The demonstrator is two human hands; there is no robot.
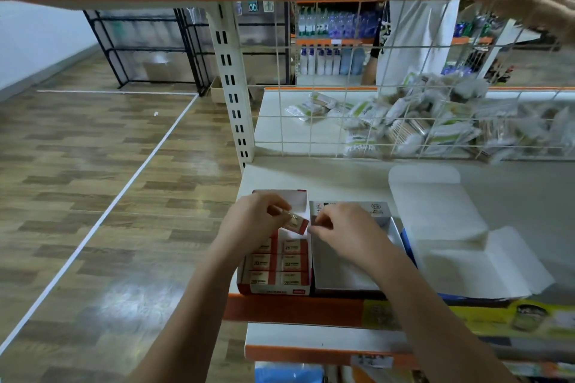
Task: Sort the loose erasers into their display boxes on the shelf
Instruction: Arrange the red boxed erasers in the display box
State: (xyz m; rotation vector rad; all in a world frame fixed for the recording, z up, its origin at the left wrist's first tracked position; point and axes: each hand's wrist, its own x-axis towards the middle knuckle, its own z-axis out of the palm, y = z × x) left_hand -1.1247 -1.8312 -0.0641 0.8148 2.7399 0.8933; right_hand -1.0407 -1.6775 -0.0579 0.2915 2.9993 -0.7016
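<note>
Left hand (253,218) pinches a loose eraser (294,222) above the red display box (275,270) on the shelf (342,174). Right hand (345,232), fingers curled, touches the eraser's end over the grey box (348,261); grip unclear.

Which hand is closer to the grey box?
Right. The right hand is over the grey box; the left hand is over the red box beside it, holding an eraser.
</note>
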